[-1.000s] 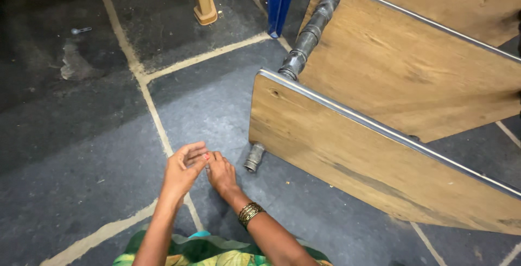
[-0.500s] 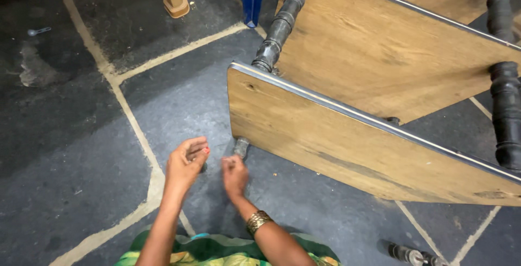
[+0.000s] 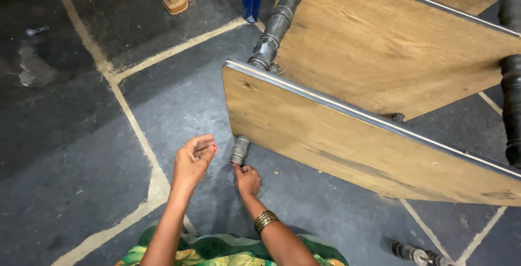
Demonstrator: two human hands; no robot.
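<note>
Down at the near corner of the overturned wooden shelf unit (image 3: pixel 347 141), the short dark pipe end (image 3: pixel 239 150) pokes out from under the lower board, just above the stone floor (image 3: pixel 81 152), and the right hand (image 3: pixel 248 180) rests beside it with loosely curled fingers, one fingertip touching the pipe's tip. The left hand (image 3: pixel 192 160) hovers close by, fingers pinched together, though whether it holds anything I cannot tell. With only a fingertip on the pipe, the hand could slip off, and the tilted board might shift onto the fingers beneath its edge.
</note>
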